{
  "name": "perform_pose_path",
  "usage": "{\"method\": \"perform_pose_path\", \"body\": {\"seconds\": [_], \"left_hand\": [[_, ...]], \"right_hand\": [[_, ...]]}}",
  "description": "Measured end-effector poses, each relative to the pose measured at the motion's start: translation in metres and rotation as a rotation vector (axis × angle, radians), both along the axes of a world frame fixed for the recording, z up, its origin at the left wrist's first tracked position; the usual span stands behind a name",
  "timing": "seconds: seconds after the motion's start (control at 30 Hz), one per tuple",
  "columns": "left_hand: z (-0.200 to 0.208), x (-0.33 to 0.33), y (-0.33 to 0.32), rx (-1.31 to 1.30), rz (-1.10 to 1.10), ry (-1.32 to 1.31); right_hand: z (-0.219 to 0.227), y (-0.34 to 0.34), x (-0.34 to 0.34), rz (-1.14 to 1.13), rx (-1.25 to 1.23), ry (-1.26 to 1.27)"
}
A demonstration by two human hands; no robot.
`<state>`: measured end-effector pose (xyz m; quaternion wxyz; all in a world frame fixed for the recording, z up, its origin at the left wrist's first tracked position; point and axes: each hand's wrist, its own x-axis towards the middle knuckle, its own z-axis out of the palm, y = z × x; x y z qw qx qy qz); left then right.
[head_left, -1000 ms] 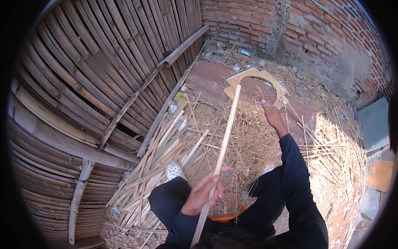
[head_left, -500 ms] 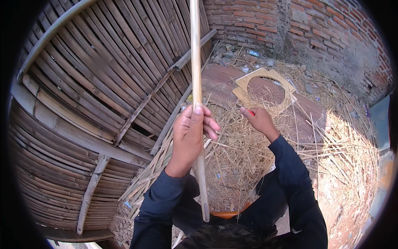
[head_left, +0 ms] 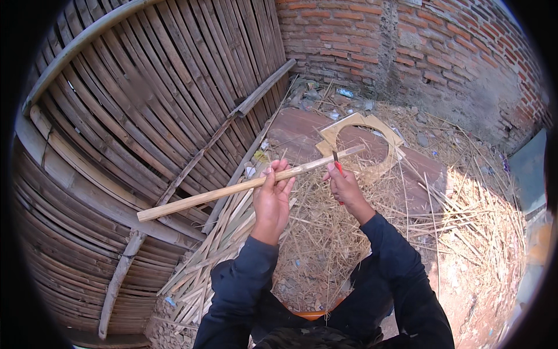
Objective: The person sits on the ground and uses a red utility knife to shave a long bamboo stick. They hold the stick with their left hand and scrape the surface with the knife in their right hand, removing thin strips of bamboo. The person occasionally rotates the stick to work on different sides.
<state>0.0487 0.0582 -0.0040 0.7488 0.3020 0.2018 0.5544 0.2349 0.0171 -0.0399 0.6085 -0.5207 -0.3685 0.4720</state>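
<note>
A pale wooden stick (head_left: 224,193), likely split bamboo, lies slantwise across the view, its thick end low at the left and its thinner end up at the right. My left hand (head_left: 273,200) grips it near the middle, between thumb and fingers. In my right hand (head_left: 347,189) is a knife with a red handle (head_left: 339,167), its short dark blade (head_left: 335,156) pointing up. The blade sits close to the stick's right part; whether they touch I cannot tell.
Beyond my hands a square board with a round hole (head_left: 329,132) rests on brown sheeting (head_left: 285,125). Shavings (head_left: 317,232) cover the ground before me. Cut strips (head_left: 203,262) lie at the left beside a slatted bamboo wall (head_left: 145,110). A brick wall (head_left: 343,41) closes the back.
The stick has turned from nearly upright to a slant, its thick end now at the left. My right hand has moved a little left and down, bringing the knife near the stick.
</note>
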Motion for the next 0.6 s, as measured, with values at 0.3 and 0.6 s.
{"method": "perform_pose_path", "body": {"seconds": [0.3, 0.6], "left_hand": [[-0.005, 0.002, -0.037, -0.004, -0.387, 0.379], [0.048, -0.054, -0.05, 1.111, 0.216, 1.289]], "right_hand": [[0.011, 0.017, -0.003, -0.084, 0.176, 0.402], [-0.003, 0.015, 0.032, 0.029, 0.17, 0.355]]}}
